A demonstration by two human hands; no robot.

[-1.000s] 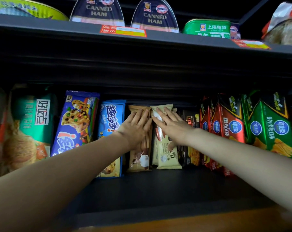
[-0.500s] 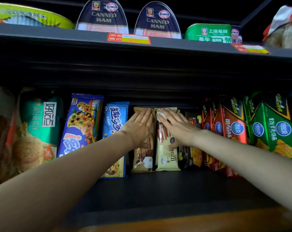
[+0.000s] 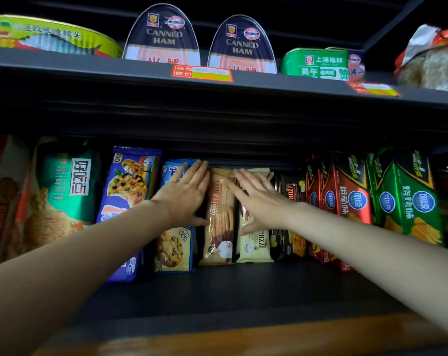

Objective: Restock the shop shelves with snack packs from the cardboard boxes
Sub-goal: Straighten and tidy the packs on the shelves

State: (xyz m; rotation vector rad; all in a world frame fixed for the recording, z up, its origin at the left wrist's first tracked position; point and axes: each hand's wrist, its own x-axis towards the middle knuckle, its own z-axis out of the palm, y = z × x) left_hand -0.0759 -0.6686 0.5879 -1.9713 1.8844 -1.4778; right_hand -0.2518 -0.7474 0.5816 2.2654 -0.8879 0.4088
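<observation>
Left hand (image 3: 185,195) has slid off the brown snack pack (image 3: 219,217) onto the blue cookie pack (image 3: 175,242) beside it, right hand (image 3: 258,201) flat on the cream pack (image 3: 255,240), both hands wide-fingered; uneven pressure may topple the upright packs.

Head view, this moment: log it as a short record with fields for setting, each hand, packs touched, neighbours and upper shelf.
setting: dark shop shelf, snack packs standing in a row
left hand: flat, on the light blue cookie pack
right hand: flat, on the cream wafer pack
between hands: tan wafer pack
right neighbours: red boxes, green boxes
upper shelf: two canned ham tins
</observation>
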